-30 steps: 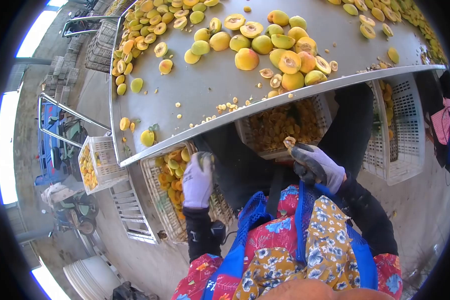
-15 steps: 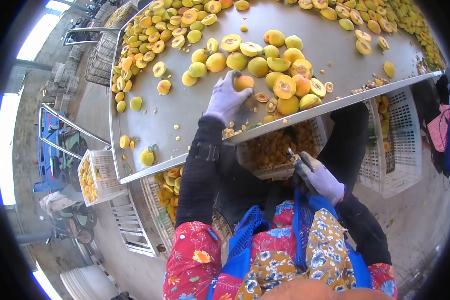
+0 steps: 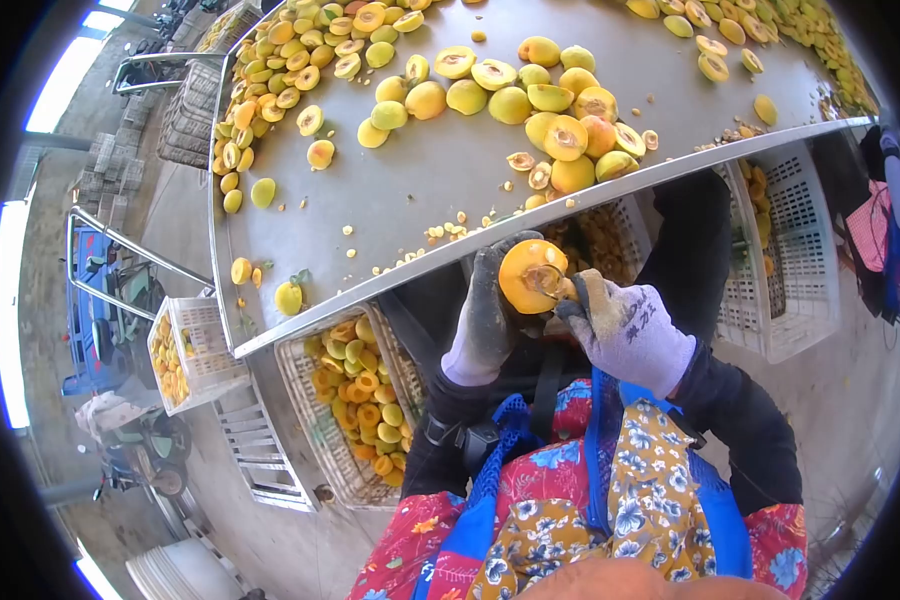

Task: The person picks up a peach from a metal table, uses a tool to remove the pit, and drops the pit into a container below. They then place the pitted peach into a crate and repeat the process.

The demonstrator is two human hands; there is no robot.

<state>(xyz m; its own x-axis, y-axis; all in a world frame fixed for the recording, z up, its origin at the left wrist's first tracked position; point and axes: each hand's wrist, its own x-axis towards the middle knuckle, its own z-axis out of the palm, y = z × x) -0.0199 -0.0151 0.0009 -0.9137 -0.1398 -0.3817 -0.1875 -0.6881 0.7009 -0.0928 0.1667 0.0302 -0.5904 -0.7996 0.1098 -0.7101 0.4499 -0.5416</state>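
Note:
My left hand [image 3: 483,322], in a pale glove with a dark palm, is closed around a yellow peach half [image 3: 520,266], cut face turned up. My right hand [image 3: 632,332], in a matching glove, grips a small tool with a curved metal end [image 3: 547,281]. That end is at the centre of the cut face, around the pit; most of the handle is hidden by the fingers. Both hands are in front of my body, just below the near edge of the metal table [image 3: 400,225]. Peach halves [image 3: 566,138] lie in a group on the table, some with pits showing.
Below the table stand a crate of peach halves [image 3: 365,400] at left, a crate [image 3: 600,235] behind my hands and a white crate [image 3: 795,260] at right. Loose pits [image 3: 445,230] lie along the raised table edge. Another crate [image 3: 195,350] stands further left.
My left hand has come back from the table with a peach half and turned its cut face up. My right hand has moved slightly left and up, bringing the tool to the fruit.

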